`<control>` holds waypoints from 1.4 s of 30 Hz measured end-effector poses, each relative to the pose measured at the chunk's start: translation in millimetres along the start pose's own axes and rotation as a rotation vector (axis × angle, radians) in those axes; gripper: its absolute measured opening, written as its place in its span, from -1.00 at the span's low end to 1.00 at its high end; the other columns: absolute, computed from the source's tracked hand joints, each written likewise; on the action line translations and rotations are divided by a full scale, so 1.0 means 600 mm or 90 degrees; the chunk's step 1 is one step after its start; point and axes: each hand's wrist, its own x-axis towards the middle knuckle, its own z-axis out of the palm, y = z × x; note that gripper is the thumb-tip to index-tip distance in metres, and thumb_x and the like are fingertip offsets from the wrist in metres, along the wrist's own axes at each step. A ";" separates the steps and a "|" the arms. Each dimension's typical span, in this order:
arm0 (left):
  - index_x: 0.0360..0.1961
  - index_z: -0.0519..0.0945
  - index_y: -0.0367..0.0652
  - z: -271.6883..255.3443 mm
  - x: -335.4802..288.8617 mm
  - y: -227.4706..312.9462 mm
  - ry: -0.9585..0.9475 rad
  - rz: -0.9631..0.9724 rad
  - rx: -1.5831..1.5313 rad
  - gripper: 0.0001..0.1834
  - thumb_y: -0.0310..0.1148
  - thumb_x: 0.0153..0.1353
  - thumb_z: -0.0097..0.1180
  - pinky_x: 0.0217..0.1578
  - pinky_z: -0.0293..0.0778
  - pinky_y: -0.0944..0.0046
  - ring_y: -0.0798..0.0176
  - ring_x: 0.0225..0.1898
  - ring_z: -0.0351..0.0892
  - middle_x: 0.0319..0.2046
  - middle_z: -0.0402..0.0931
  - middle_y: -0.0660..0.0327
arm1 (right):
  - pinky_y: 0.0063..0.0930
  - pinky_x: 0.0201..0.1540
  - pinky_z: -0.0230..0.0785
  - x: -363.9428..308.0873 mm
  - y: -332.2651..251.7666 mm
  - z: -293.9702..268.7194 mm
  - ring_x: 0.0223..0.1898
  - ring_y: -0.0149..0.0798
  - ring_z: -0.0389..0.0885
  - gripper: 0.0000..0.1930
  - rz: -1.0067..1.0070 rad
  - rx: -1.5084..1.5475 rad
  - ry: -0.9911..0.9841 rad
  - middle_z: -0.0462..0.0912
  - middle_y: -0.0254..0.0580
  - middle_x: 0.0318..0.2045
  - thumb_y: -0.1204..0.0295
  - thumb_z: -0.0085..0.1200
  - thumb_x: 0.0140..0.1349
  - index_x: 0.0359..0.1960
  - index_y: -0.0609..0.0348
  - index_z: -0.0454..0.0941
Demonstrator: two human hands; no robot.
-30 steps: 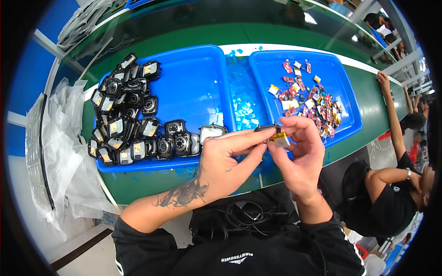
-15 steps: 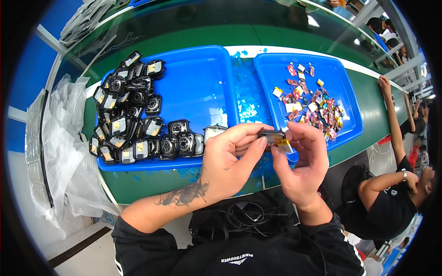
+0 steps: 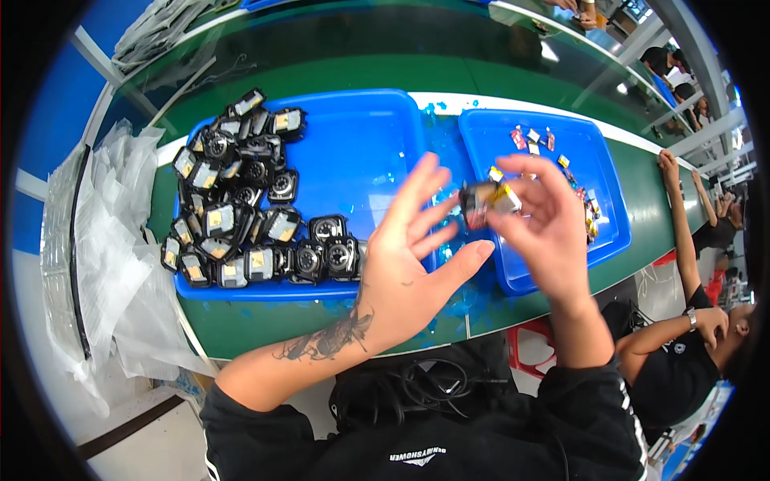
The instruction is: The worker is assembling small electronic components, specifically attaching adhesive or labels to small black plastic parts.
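My left hand (image 3: 413, 256) is open, fingers spread and thumb out, with nothing in it. Beside it, my right hand (image 3: 545, 224) pinches a small silver-and-yellow battery (image 3: 505, 199) between thumb and fingers. A dark smartwatch case (image 3: 479, 200) sits against the battery, between the two hands; motion blur hides whether they are joined. Left of my left hand, a blue tray (image 3: 353, 144) holds a heap of black smartwatch cases (image 3: 257, 172). Under my right hand, another blue tray (image 3: 613, 200) holds small batteries and reddish parts (image 3: 533, 144), partly hidden by the hand.
Blue scraps (image 3: 453, 280) lie on the green table (image 3: 241, 321) around and between the trays. Clear plastic sheeting (image 3: 120, 264) hangs at the left. A red stool (image 3: 531, 345) stands below the table edge. Another person (image 3: 682, 353) is at the right.
My left hand has let go of the watch case and spread its fingers. My right hand has moved up over the right tray, carrying the battery and the case.
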 end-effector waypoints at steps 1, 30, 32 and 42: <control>0.37 0.05 -0.32 -0.005 0.005 -0.003 0.004 0.031 0.031 -0.18 -0.53 0.16 0.22 0.21 0.33 0.10 0.09 0.33 0.22 0.26 0.23 -0.12 | -0.57 -0.17 0.53 0.030 -0.005 -0.017 -0.21 -0.39 0.65 -0.50 -0.007 -0.024 -0.018 0.65 -0.15 -0.26 0.69 0.16 0.06 0.09 0.30 0.38; 0.06 0.51 0.04 -0.003 -0.034 -0.036 -0.270 0.774 0.581 -0.55 -0.44 0.11 0.26 -0.02 0.55 0.19 0.24 0.00 0.53 -0.02 0.56 0.17 | -0.37 -0.19 0.50 0.385 0.046 -0.108 -0.36 -0.23 0.68 -0.82 -0.163 -0.496 0.154 0.68 -0.14 -0.48 0.41 0.19 0.08 -0.34 0.27 0.68; 0.05 0.52 -0.03 0.004 -0.029 -0.037 -0.294 0.814 0.547 -0.55 -0.48 0.10 0.24 0.00 0.55 0.18 0.22 -0.01 0.54 -0.05 0.57 0.16 | -0.38 -0.22 0.51 0.350 0.023 -0.079 -0.37 -0.25 0.69 -0.82 -0.129 -0.434 0.076 0.70 -0.12 -0.47 0.41 0.17 0.11 -0.33 0.26 0.68; -0.07 0.62 -0.12 -0.007 -0.030 -0.029 -0.342 0.812 0.588 -0.64 -0.46 0.04 0.13 -0.02 0.53 0.17 0.17 -0.06 0.53 -0.13 0.58 0.15 | -0.20 -0.24 0.56 0.258 0.061 0.245 -0.22 -0.03 0.66 -0.85 -0.551 -0.685 -0.205 0.59 -0.02 -0.31 0.42 0.09 0.10 -0.31 0.18 0.57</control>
